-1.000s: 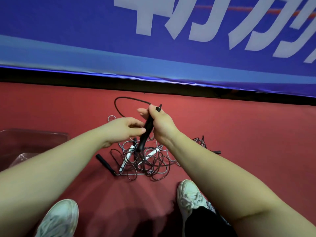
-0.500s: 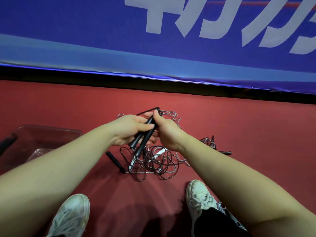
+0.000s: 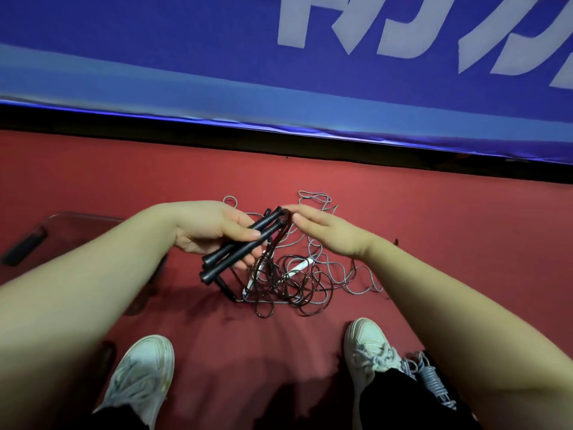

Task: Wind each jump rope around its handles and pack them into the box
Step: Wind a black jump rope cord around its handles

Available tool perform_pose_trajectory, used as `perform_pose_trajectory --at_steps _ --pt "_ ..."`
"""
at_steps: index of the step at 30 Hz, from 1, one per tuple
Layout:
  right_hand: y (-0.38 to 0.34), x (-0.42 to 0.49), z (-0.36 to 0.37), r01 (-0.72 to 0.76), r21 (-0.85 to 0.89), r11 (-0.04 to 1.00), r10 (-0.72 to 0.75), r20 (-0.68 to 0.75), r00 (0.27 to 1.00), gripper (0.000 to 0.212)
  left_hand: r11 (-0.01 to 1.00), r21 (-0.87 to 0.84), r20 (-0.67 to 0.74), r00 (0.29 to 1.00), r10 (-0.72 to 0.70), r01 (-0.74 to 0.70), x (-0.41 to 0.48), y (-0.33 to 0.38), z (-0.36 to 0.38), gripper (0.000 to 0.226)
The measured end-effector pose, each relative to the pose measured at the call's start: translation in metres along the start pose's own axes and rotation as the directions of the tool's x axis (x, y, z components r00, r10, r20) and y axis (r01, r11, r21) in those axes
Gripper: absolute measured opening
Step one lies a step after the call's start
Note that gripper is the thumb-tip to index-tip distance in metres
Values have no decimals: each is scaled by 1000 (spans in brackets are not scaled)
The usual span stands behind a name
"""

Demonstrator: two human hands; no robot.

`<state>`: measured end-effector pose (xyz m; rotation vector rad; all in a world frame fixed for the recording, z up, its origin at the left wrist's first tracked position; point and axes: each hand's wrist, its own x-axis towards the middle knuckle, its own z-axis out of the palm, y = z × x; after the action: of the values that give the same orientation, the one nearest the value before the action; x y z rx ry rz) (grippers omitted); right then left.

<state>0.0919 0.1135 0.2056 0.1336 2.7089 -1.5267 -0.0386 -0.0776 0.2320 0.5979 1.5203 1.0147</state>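
My left hand grips two black handles side by side, slanting up to the right. My right hand reaches their upper ends, its thumb and forefinger pinching the dark rope that hangs from them. That rope drops into a tangled pile of ropes on the red floor below my hands. A white handle and another black handle lie in the pile. A clear plastic box stands at the left, with a black handle inside it.
A blue banner wall runs across the back, close behind the pile. My two white shoes stand on the floor near me. A wound pale rope lies beside the right shoe. A loose grey rope loops behind my hands.
My left hand has taken both black handles together. My right hand has let go of the handle and moved to its top end at the rope.
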Motion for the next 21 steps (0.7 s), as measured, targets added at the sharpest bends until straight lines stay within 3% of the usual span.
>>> perform_pose_trajectory --at_steps 2,4,7,9,11,14,17,21 --pt "-6 3 10 -35 83 996 33 15 999 28 999 -45 16 1000 10 -9 -4 1 -7 34" --pt "-12 7 16 -42 317 947 24 59 998 35 993 -113 37 999 34 -30 -5 -1 -13 43" --pt "-24 12 20 -153 715 683 70 145 987 35 976 -203 95 991 98 -77 -6 -5 -20 60" --pt "-32 13 20 -213 802 558 115 180 977 35 969 -225 99 987 126 -101 -7 -7 -24 64" --pt "-40 15 21 -198 795 573 148 138 979 36 977 -184 74 990 120 -105 -8 -9 -25 62" --pt "-53 18 24 -152 739 656 175 47 983 36 961 177 -79 970 231 -214 -8 -4 -17 28" --pt "-62 21 28 -93 602 793 147 -41 988 34 800 506 -213 853 477 -321 -6 7 -6 42" --pt "-70 23 27 -43 560 827 142 -135 981 33 673 704 -311 754 579 -226 1 12 7 65"
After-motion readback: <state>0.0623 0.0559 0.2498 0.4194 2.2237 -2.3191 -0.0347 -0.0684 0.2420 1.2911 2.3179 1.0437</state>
